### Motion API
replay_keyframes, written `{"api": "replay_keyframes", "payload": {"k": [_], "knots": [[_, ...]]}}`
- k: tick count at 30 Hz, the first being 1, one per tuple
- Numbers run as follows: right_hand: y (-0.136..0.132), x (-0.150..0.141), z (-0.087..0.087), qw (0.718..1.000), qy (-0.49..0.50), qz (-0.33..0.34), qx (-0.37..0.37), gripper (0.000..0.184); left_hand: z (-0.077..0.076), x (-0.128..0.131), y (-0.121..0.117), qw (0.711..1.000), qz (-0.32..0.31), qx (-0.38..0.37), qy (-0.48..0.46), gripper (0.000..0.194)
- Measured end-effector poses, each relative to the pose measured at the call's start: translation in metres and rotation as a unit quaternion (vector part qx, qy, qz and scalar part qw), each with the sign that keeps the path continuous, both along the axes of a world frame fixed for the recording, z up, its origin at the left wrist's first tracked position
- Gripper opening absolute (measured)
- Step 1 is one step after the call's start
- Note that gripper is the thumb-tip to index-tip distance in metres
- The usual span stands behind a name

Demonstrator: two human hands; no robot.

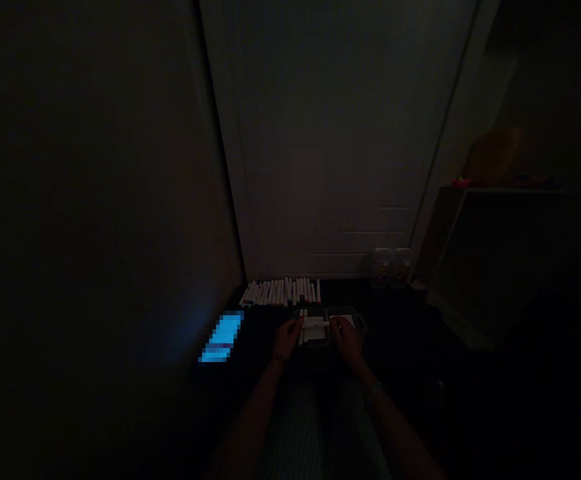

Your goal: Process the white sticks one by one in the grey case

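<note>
An open dark case (338, 309) lies in front of me, with white contents in both halves. A white marker (316, 325) is held level across its left half, one end at each hand. My left hand (286, 339) pinches the left end. The fingers of my right hand (348, 341) are closed at the other end. Two white markers (302, 337) lie lengthwise in the case beside my left fingers. Behind the case, a row of white markers with coloured ends (275, 292) lies side by side. Dim light hides fine detail.
A glowing phone-like screen (222, 337) lies on the dark tabletop (395, 327) to the left. Two clear containers (382, 268) stand at the back right near the pale panel (320, 167). Farther right is a cabinet (500, 233) with items on top.
</note>
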State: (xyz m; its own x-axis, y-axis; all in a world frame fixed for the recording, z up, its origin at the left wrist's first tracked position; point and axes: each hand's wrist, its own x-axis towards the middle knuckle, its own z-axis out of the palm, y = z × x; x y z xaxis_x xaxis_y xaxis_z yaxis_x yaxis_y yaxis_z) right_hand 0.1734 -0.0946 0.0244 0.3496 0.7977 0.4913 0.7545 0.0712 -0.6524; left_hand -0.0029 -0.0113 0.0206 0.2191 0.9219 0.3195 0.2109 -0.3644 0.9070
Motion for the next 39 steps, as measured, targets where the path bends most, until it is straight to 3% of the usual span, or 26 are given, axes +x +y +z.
{"api": "replay_keyframes", "payload": {"k": [13,29,39], "knots": [[0.002,0.0004,-0.0011,1.0,0.001,-0.005,-0.013,0.033,0.0004,0.0,-0.0003,1.0,-0.023,0.003,0.002,0.037],[0.0004,0.0009,0.0002,1.0,0.002,-0.005,-0.011,0.032,0.0052,0.0,-0.0035,1.0,-0.004,-0.015,0.012,0.036],[0.0012,0.0007,-0.001,1.0,-0.015,-0.015,-0.014,0.031,-0.0013,0.001,-0.0008,1.0,0.002,-0.004,0.019,0.04]]}}
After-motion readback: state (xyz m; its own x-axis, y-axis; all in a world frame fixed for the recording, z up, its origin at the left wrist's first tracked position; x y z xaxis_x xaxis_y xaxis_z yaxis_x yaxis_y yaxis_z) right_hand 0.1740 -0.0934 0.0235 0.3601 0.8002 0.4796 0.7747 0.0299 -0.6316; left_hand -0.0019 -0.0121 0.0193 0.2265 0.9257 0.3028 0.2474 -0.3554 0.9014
